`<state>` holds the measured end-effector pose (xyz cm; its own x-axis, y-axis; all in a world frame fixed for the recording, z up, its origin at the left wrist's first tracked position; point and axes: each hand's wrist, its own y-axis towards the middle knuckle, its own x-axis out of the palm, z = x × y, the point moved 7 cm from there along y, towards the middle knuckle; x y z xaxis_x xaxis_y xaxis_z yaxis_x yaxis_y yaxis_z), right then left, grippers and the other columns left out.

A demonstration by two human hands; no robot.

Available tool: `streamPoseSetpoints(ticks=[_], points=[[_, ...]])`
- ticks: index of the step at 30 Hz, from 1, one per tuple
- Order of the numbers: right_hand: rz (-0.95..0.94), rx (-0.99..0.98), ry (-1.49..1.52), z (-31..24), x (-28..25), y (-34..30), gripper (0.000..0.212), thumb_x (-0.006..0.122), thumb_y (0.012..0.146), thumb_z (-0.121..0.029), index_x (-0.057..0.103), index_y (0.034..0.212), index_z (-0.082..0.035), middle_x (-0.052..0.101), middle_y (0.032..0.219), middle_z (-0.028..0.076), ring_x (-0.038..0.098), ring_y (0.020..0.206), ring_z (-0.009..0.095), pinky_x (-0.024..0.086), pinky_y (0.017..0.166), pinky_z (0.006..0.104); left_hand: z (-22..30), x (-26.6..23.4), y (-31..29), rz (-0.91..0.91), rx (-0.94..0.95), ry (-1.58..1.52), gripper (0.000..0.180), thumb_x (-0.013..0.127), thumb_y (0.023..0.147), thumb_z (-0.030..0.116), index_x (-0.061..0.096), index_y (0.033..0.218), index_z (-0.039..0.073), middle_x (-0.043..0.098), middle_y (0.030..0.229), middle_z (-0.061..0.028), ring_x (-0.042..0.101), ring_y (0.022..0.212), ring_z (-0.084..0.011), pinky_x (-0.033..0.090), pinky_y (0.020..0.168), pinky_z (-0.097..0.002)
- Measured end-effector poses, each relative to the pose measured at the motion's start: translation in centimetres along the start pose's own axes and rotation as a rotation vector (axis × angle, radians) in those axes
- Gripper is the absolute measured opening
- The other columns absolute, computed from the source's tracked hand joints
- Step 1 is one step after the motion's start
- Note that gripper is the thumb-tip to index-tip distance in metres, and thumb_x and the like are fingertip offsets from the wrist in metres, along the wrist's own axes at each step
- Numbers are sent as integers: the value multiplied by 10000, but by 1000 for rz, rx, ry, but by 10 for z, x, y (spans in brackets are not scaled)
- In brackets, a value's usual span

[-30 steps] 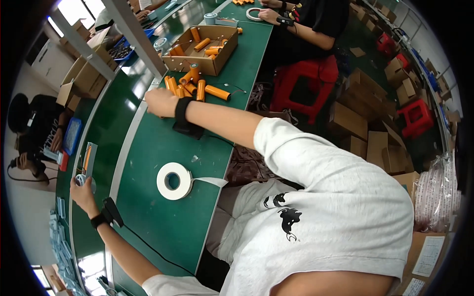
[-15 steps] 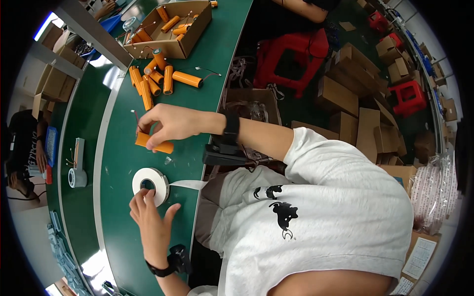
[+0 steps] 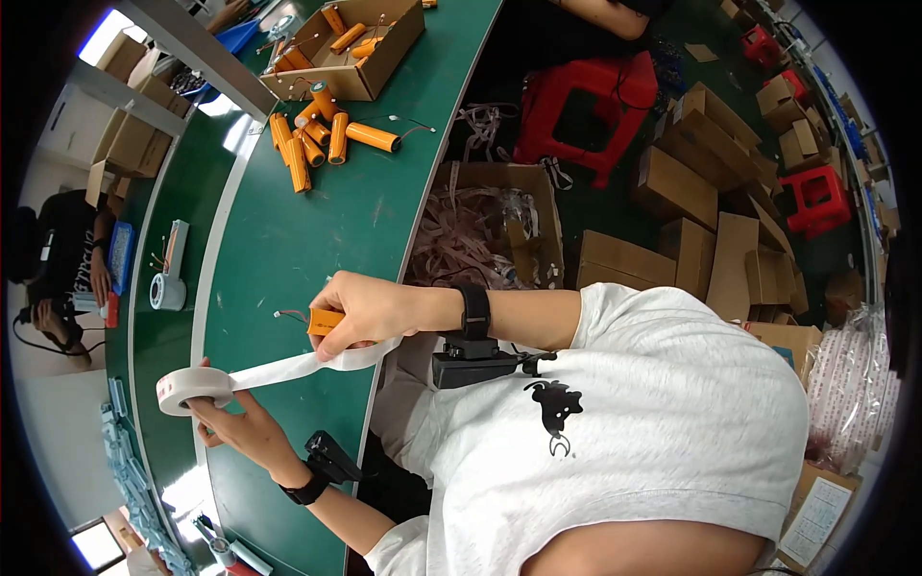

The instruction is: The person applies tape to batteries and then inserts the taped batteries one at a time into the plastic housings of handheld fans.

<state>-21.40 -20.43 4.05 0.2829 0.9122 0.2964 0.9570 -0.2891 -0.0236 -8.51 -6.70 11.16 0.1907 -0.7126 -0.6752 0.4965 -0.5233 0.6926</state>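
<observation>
My left hand (image 3: 248, 430) holds up a roll of white tape (image 3: 173, 389), with fingers in its core and the thumb along its side. From the roll a white strip (image 3: 274, 372) stretches to my right hand (image 3: 370, 312) and trails past it toward my lap. The same right hand is closed on an orange cylindrical battery (image 3: 327, 323), whose thin wires and small white plug stick out to the left. Part of the battery is hidden by the fingers. Farther along the green table (image 3: 288, 240) lies a pile of orange batteries (image 3: 338, 139).
Behind the pile stands a cardboard box (image 3: 351, 88) with more batteries. Another tape roll (image 3: 167, 292) sits beyond the table's pale strip, near another person (image 3: 67, 254) and a blue tray (image 3: 120, 257). A carton of crumpled strips (image 3: 461, 230) and a red stool (image 3: 586, 125) stand beside the table.
My left hand has lifted the tape roll off the table and moved it left. My right hand has come nearer with the battery and now pinches the tape strip too.
</observation>
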Motion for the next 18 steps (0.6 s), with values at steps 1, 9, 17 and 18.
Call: streamPoseSetpoints(ticks=[1,9,17,18], points=[[-32,-10,-62,-2,2,-2,189,669,717,-141,588,720,30,539,607,32,497,568,92,376,494,235,-3,-7,0,6,-4,10,460,612,799,153,425,1199,27,606,1027,-13,515,903,-162,236,907,-371],[15,-19,-233,-11,-18,13,234,647,755,-172,599,810,50,566,695,57,518,627,115,409,572,245,-23,-27,-15,-84,-159,-53,312,610,773,85,529,1066,14,643,957,-49,520,966,-226,259,872,-304],[111,-582,-352,-73,53,61,257,618,760,-130,599,915,73,584,826,170,566,741,227,442,665,315,-1,-7,-30,-71,82,99,376,602,755,50,489,1107,-22,580,1053,-121,508,973,-248,256,853,-344],[111,-601,-394,-71,58,66,239,622,734,-111,602,877,79,585,787,191,575,712,249,446,647,328,-1,-6,-30,-100,102,125,370,594,754,48,486,1100,-28,571,1049,-136,501,991,-249,252,850,-358]])
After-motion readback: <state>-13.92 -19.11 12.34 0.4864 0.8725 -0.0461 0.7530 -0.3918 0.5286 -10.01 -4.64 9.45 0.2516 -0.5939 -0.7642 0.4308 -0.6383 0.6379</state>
